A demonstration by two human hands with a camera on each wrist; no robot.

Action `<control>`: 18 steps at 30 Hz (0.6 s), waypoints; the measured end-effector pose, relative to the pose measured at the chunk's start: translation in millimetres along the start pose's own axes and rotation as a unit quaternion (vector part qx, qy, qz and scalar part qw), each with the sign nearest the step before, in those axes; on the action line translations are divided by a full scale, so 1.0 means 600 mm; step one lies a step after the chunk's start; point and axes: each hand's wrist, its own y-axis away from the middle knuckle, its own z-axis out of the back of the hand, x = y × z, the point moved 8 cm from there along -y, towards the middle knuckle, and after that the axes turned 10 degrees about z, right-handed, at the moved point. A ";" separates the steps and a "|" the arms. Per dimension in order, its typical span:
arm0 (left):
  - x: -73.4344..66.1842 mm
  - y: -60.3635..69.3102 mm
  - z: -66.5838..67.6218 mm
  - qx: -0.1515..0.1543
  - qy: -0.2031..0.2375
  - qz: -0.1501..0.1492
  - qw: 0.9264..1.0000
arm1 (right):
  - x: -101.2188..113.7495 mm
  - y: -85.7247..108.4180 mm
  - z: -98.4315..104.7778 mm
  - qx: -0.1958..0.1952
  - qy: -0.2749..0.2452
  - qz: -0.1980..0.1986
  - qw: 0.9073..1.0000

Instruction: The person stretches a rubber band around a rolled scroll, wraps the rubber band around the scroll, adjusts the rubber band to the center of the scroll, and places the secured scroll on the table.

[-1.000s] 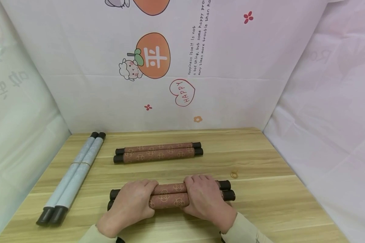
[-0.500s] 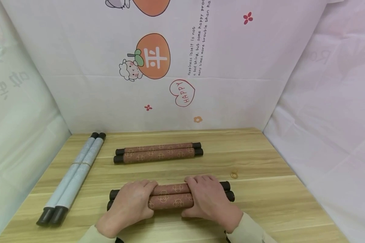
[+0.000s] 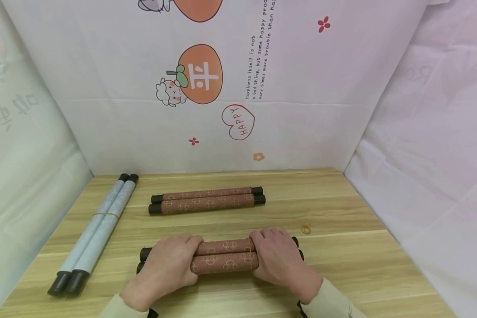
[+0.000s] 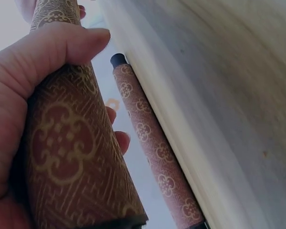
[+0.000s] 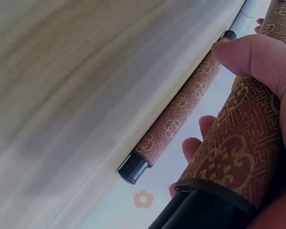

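Right wrist view showed fingertips [image 5: 191,148] unseen from head; left hand [image 3: 167,264] and right hand [image 3: 281,259] gripped nearer brown rolls [image 3: 224,262].

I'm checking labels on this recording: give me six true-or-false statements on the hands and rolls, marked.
1. The left hand and right hand grip the near rolls. True.
2. The near rolls are plain. False: they bear a flower pattern.
3. A band circles the pale rolls. True.
4. The pale rolls lie right of the near rolls. False: left.
5. A loose ring lies on the table. True.
6. A hand touches the far rolls. False: they lie apart from both hands.
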 end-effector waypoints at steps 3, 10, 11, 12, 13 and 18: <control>0.005 0.002 -0.002 0.019 0.001 0.014 1.000 | -0.001 0.000 0.002 -0.002 0.005 0.001 1.000; 0.009 0.004 0.002 0.012 0.009 0.021 1.000 | -0.003 0.001 0.010 -0.007 0.012 0.003 1.000; 0.008 0.004 0.003 0.009 0.010 0.019 1.000 | -0.003 0.001 0.010 -0.006 0.011 0.003 1.000; 0.007 0.004 0.003 0.006 0.011 0.018 1.000 | -0.003 0.001 0.010 -0.005 0.011 0.003 1.000; 0.007 0.004 0.004 0.003 0.012 0.017 1.000 | -0.004 0.001 0.009 -0.003 0.012 0.002 1.000; 0.005 0.003 0.004 -0.009 0.018 0.012 1.000 | -0.001 -0.005 0.005 0.015 0.019 -0.001 1.000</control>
